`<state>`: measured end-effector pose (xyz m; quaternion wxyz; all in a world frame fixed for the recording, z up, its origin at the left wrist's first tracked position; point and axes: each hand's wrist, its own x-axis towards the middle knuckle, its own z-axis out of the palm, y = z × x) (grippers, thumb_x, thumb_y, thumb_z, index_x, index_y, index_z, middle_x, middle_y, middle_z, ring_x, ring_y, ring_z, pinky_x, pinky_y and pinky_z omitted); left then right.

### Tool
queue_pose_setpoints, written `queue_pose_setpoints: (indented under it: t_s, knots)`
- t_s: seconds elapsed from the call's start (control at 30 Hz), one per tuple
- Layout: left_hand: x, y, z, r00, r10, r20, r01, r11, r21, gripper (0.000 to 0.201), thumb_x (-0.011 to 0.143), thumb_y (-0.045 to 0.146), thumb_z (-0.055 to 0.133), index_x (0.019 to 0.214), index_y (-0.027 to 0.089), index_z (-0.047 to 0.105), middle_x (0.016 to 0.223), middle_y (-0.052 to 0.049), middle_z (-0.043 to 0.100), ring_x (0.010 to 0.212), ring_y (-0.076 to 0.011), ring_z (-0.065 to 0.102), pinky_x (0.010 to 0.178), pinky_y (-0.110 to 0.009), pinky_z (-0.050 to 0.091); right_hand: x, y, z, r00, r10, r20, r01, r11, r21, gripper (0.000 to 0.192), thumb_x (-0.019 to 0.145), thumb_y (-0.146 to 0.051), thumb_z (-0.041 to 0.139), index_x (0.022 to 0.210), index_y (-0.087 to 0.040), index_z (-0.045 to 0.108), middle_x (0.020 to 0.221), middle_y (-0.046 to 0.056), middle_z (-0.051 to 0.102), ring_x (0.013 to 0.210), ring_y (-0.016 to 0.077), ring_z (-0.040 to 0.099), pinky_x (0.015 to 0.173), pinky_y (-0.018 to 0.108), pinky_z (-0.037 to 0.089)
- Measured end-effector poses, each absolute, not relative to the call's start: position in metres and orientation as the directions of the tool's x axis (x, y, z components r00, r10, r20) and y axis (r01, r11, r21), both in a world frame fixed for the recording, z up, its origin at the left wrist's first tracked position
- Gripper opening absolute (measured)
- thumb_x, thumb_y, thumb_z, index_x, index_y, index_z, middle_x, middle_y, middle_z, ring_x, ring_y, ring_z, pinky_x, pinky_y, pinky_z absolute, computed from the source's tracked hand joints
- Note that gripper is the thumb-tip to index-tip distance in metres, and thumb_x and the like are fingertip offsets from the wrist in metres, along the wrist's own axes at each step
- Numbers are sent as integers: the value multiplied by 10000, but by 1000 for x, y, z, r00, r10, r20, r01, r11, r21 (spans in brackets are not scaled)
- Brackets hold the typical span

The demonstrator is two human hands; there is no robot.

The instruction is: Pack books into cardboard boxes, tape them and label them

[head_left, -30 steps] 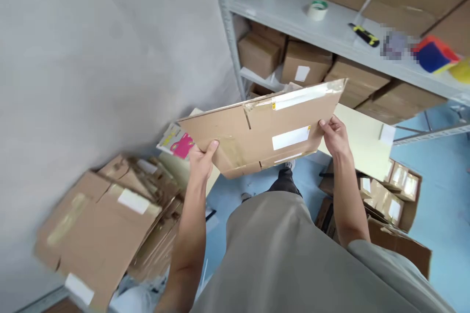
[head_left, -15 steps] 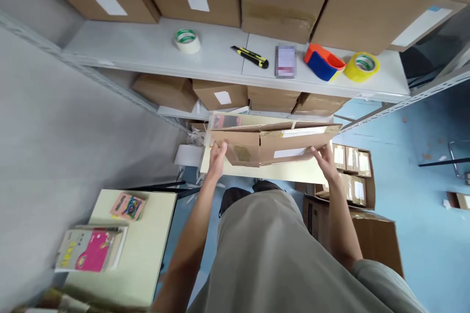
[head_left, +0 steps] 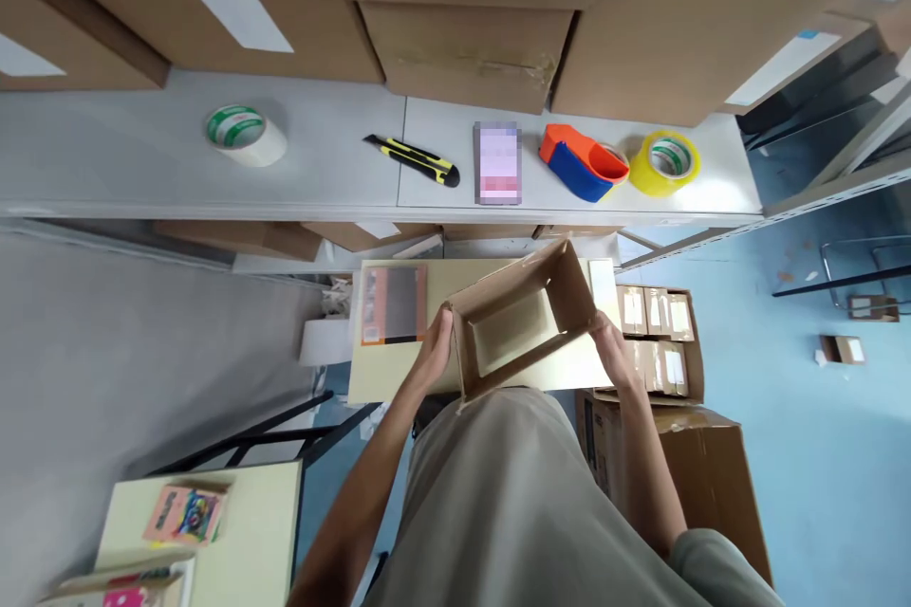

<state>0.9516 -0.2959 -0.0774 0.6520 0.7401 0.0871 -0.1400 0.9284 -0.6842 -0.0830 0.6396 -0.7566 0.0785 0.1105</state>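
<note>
A small cardboard box (head_left: pixel 573 292), opened out into a rectangular sleeve, is held tilted above the cream table. Through it I see the pale tabletop. My left hand (head_left: pixel 436 349) is closed on the box's left corner. On the opposite side, my right hand (head_left: pixel 613 353) grips the lower right corner. To the left of the box lies a flat pink and dark grey item (head_left: pixel 394 303) in clear wrapping on the cream table (head_left: pixel 381 379).
On the grey shelf (head_left: pixel 342 114) lie white tape (head_left: pixel 248 137), a box cutter (head_left: pixel 414 159), a pixelated phone-sized item (head_left: pixel 498 163), an orange-blue tape dispenser (head_left: pixel 584 163) and yellow tape (head_left: pixel 664 163). Filled cartons (head_left: pixel 694 346) stand at right; a side table (head_left: pixel 267 512) holds books.
The flattened cardboard has been spread into an open box shape and tilted, both hands still on it. The view has moved closer to the shelf.
</note>
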Motion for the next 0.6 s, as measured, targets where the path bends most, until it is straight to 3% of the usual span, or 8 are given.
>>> queue_pose_setpoints:
  t_s: [0.07,0.13,0.23,0.33,0.6]
  knots:
    - [954,-290,-74,912,-71,-403,387,-169,906,1053,1050,1048,412,1721,268,633,1865,-142,560,1815,-398,412,1513,-574,329,927,-692,-86,951,6,-310,-306,-140,-942,924,1048,-1047,426,1406,-305,847,1770,105,681,1727,388,557,1462,600,433]
    - [953,-281,-74,827,-109,-552,537,-142,832,1003,1040,1035,475,1732,320,601,1891,-127,530,1795,-412,450,1422,-597,489,928,-695,-86,926,-14,-377,-376,-99,-921,878,1045,-1044,448,1250,-302,868,1772,100,679,1710,398,579,1437,606,468]
    - [948,-271,-76,722,-163,-673,669,-87,739,964,1001,982,649,1699,320,599,1868,-151,556,1754,-436,510,1306,-591,613,937,-691,-79,885,-19,-466,-465,-116,-878,806,1006,-1004,637,1345,-300,836,1708,134,730,1616,418,668,1343,614,574]
    - [946,-268,-75,771,-199,-605,605,-68,793,957,929,908,816,1613,259,651,1760,-187,664,1695,-432,586,1340,-568,588,949,-681,-69,867,37,-498,-487,-161,-859,833,935,-922,839,1474,-288,804,1623,157,785,1550,423,716,1324,594,593]
    - [963,-264,-70,856,-95,-509,505,-66,861,870,897,769,942,1555,255,697,1649,-173,741,1566,-408,704,1259,-542,662,952,-671,-63,846,51,-530,-531,19,-847,788,816,-740,1060,1423,-300,818,1599,153,798,1566,406,712,1329,605,600]
